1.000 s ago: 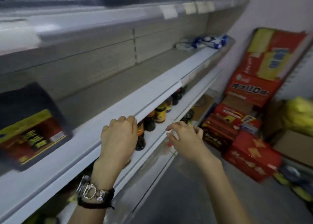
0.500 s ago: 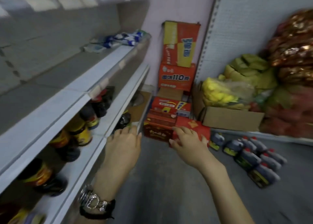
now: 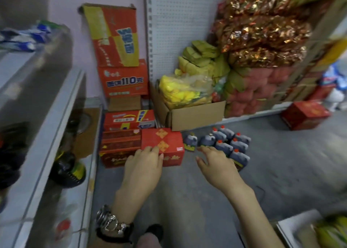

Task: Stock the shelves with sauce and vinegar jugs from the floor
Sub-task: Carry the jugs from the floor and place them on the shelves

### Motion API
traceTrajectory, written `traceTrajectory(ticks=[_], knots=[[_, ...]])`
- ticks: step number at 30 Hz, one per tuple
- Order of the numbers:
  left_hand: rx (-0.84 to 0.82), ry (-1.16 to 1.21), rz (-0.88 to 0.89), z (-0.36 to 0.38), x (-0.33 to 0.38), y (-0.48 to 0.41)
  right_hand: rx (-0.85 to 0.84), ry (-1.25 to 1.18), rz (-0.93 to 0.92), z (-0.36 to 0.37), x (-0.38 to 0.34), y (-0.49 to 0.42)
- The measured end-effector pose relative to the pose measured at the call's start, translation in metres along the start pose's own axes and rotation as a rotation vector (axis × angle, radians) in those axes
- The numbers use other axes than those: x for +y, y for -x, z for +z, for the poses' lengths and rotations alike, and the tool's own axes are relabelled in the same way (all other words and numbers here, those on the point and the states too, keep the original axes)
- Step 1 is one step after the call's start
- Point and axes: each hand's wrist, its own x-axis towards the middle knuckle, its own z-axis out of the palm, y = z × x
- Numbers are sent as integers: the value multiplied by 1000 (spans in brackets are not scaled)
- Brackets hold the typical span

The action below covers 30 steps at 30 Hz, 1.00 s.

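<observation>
Jugs (image 3: 225, 144) are sitting in a tight little cluster on the floor (image 3: 291, 172), dark bodies with red caps. They're right at the foot of the pegboard rack (image 3: 178, 31), just in front of the open cardboard box (image 3: 195, 116) full of yellow packets (image 3: 180, 90) and just right of the red carton (image 3: 163, 140). My right hand (image 3: 217, 165) is out over the near edge of that cluster, fingers (image 3: 203, 150) loosely spread and gripping nothing. Can't tell if it's touching a jug tbh. My left hand (image 3: 144, 170), watch (image 3: 110, 221) on the wrist, hangs in front of the red carton, fingers (image 3: 150, 150) relaxed and close together, gripping nothing either. Shelves (image 3: 62, 127) run along my left, pretty blurry, with a few dark bottles (image 3: 67, 170) on the lower one.
</observation>
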Motion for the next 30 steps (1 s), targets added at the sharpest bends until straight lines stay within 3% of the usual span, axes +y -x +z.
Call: traceTrajectory(ticks=[10, 18, 30], knots=[[-93, -52, 328, -3, 20, -156, 162, -72, 349, -22, 18, -81], [-198, -95, 576, 24, 88, -221, 122, -123, 574, -31, 75, -111], [-238, -139, 619, 97, 249, -328, 10, -63, 594, -71, 242, -204]])
